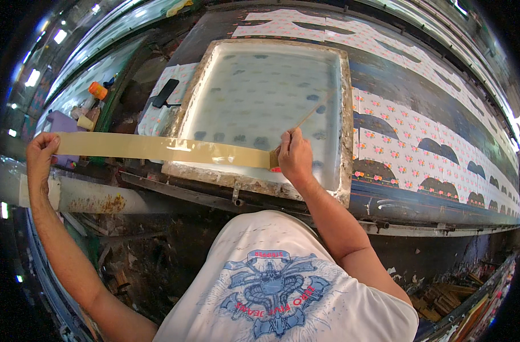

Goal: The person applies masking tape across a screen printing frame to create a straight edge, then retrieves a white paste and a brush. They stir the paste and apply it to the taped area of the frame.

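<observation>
A long strip of tan adhesive tape [157, 149] stretches across the near part of a screen printing frame [200, 80]. Its free end is pinched in my left hand [40, 151], out past the frame's left side. My right hand [297, 157] is closed around the tape roll [275, 161], mostly hidden by the fingers, above the frame's near right part. From that hand a thin tan stick or strip [315, 109] slants up to the right; I cannot tell which. The frame has a worn, stained border and pale mesh, with dark blotches showing through.
A long dark table [397, 80] carries white floral fabric pieces [380, 105] with dark cutout shapes. A black phone-like object [166, 93] lies left of the frame. Farther left are an orange container [98, 90] and a purple one [60, 124]. A metal rail [431, 230] runs along the near edge.
</observation>
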A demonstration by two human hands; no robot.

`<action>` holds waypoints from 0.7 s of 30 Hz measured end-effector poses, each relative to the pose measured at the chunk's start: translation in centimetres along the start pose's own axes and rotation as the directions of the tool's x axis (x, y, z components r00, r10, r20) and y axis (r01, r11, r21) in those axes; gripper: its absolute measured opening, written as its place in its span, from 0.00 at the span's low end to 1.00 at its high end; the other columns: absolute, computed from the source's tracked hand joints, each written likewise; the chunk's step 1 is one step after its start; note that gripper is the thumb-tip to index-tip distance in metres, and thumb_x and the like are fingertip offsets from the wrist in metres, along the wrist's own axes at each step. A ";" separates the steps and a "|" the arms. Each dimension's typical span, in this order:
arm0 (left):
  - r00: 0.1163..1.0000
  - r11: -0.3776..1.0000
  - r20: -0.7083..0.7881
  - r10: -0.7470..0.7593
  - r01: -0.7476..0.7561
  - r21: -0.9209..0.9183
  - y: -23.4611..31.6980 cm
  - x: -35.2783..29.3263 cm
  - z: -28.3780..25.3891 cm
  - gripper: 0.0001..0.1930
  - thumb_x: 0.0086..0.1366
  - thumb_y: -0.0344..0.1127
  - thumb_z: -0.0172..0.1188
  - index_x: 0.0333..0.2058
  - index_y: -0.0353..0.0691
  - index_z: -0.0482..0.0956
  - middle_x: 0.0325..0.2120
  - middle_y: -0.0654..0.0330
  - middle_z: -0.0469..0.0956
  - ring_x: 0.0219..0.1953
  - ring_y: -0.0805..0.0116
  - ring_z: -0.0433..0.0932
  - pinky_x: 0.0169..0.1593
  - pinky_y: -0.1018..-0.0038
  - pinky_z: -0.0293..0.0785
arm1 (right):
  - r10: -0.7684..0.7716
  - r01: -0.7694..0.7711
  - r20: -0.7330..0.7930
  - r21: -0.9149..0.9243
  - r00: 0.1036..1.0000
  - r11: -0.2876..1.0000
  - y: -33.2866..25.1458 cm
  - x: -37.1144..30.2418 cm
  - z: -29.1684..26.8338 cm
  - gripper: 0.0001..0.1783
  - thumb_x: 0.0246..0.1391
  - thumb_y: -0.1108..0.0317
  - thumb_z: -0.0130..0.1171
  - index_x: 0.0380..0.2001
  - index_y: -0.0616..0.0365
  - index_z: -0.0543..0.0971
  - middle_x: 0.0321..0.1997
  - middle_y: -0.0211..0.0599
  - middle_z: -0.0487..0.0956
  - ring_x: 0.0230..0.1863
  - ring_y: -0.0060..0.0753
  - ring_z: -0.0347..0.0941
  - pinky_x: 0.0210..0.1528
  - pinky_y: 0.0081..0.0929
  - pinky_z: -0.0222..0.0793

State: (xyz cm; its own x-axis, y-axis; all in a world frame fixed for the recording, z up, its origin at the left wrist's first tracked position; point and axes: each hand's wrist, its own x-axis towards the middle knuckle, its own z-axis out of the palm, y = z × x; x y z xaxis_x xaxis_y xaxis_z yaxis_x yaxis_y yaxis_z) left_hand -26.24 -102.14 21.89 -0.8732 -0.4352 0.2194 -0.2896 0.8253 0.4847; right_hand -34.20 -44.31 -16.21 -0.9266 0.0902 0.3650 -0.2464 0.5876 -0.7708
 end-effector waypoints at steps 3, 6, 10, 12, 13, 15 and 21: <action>0.999 0.999 -0.027 -0.019 0.020 0.041 -0.6 -0.8 -0.1 0.07 0.74 0.41 0.69 0.41 0.46 0.88 0.34 0.72 0.84 0.36 0.80 0.78 0.39 0.76 0.71 | 0.238 -0.218 0.004 0.412 0.971 0.885 -0.4 -1.3 0.8 0.10 0.81 0.63 0.50 0.44 0.57 0.74 0.26 0.46 0.82 0.31 0.56 0.83 0.37 0.50 0.75; 1.000 1.000 -0.014 -0.015 0.016 0.023 -1.7 -1.0 0.0 0.07 0.74 0.41 0.69 0.41 0.45 0.88 0.34 0.72 0.84 0.37 0.79 0.79 0.39 0.76 0.72 | 0.193 -0.171 -0.014 0.405 0.981 0.898 0.6 -1.5 1.0 0.10 0.82 0.63 0.48 0.45 0.56 0.74 0.25 0.44 0.81 0.29 0.52 0.82 0.37 0.45 0.76; 0.999 0.998 0.012 -0.048 0.047 0.030 -2.9 -0.9 0.1 0.07 0.74 0.40 0.69 0.42 0.45 0.88 0.35 0.71 0.85 0.37 0.79 0.79 0.39 0.76 0.72 | 0.112 -0.119 0.041 0.364 0.993 0.924 1.2 -0.8 0.6 0.11 0.80 0.65 0.52 0.40 0.59 0.75 0.26 0.45 0.81 0.27 0.52 0.81 0.34 0.45 0.74; 0.998 0.997 -0.020 -0.055 0.056 0.045 -2.6 -0.9 0.4 0.06 0.74 0.39 0.68 0.42 0.45 0.88 0.35 0.71 0.85 0.36 0.79 0.79 0.39 0.76 0.72 | 0.024 -0.031 0.023 0.333 0.999 0.942 2.8 -0.7 1.4 0.13 0.78 0.65 0.55 0.37 0.60 0.77 0.25 0.45 0.81 0.27 0.51 0.81 0.33 0.46 0.74; 0.998 0.996 -0.013 -0.069 0.070 0.055 -3.0 -1.2 0.2 0.06 0.74 0.39 0.68 0.42 0.45 0.88 0.35 0.71 0.85 0.36 0.79 0.79 0.39 0.76 0.72 | 0.019 -0.027 0.030 0.318 0.999 0.948 2.4 -0.7 1.5 0.13 0.77 0.65 0.57 0.35 0.61 0.78 0.25 0.45 0.81 0.28 0.52 0.81 0.34 0.47 0.74; 0.995 0.993 0.003 -0.096 0.096 0.075 -4.1 -1.5 -0.3 0.06 0.74 0.39 0.68 0.42 0.45 0.88 0.35 0.71 0.85 0.36 0.79 0.79 0.39 0.76 0.72 | 0.010 -0.022 0.044 0.285 0.999 0.958 0.3 -0.4 0.9 0.14 0.75 0.65 0.59 0.33 0.62 0.79 0.25 0.46 0.81 0.29 0.53 0.81 0.34 0.49 0.73; 0.995 0.994 -0.032 -0.098 0.100 0.038 -5.3 -4.2 -0.7 0.08 0.74 0.42 0.68 0.42 0.47 0.88 0.35 0.72 0.84 0.38 0.79 0.78 0.41 0.75 0.71 | 0.007 -0.060 0.223 0.230 0.975 0.971 -1.5 0.9 -0.6 0.19 0.78 0.63 0.57 0.33 0.65 0.80 0.24 0.40 0.83 0.24 0.32 0.82 0.33 0.33 0.77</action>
State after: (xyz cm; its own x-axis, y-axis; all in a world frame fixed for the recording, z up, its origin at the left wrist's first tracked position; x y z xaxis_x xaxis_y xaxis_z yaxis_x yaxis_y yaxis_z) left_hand -20.79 -104.91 19.02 -0.8276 -0.5254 0.1974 -0.3896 0.7909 0.4718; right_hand -34.52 -44.65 -14.39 -0.9684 -0.0872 0.2337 -0.2492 0.3806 -0.8905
